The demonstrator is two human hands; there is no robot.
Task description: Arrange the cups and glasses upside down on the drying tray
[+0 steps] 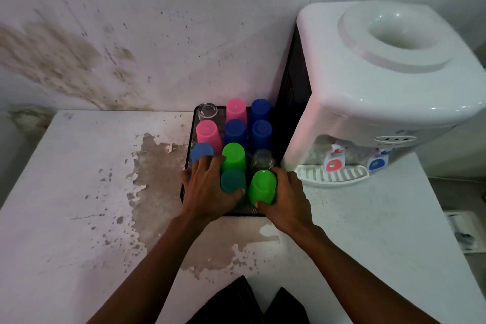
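Note:
A black mesh drying tray (190, 155) holds several upturned cups in rows: pink, dark blue, green and light blue plastic ones, plus two clear glasses (207, 111) (263, 159). In the front row, my left hand (207, 189) wraps a teal cup (232, 180), thumb on its near side. My right hand (285, 196) grips a green cup (262, 187) beside it, thumb at its front. Both cups stand bottom-up on the tray. A light blue cup (202, 152) is partly hidden behind my left fingers.
A white water dispenser (381, 87) with its drip grille (331, 173) stands close to the tray's right side. The stained wall (131, 34) rises right behind the tray. The worn white tabletop (79, 192) stretches to the left.

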